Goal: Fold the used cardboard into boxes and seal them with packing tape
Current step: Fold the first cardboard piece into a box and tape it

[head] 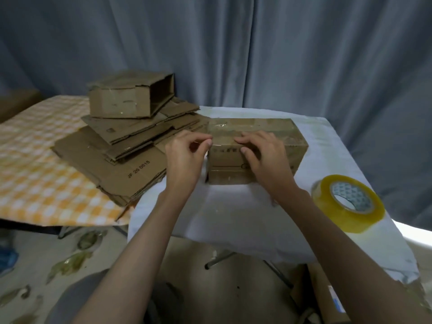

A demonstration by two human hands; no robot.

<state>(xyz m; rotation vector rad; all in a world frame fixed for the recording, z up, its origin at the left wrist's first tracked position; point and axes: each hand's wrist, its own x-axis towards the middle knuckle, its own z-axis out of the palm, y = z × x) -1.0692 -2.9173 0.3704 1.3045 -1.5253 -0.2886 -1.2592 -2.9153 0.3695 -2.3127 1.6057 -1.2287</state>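
**Entry: folded box under both hands, tape roll set aside**

Item 1. Folded box (257, 146), brown corrugated card, on the white-covered table (233, 211). Long axis runs left to right across the person's front. Glossy clear tape shows along its top face. Position: directly ahead of both hands, at the table's middle.

Item 2. Left hand (184, 160), at the box's left end. Thumb and forefinger meet in a pinch at the top left corner; what lies between them appears to be a tape end, though it is too transparent to confirm.

Item 3. Right hand (264, 157), resting on the box's near top edge, fingers curled over and pressing down on the taped seam. Both hands sit equally near the box; the right covers more of it.

Item 4. Packing tape roll (348, 203), yellowish, patterned core, lying tilted on the table to the right, well apart from the box and nearer the right hand.

Item 5. Flat cardboard stack (112, 157), left of the box, with an open-ended box (131, 97) on top.

Markings: "JF 26 0815" printed on the lowest flat sheet. Print on the box's front face is illegible.

Judgement: the next move likely smooths or tears the tape at the left end.
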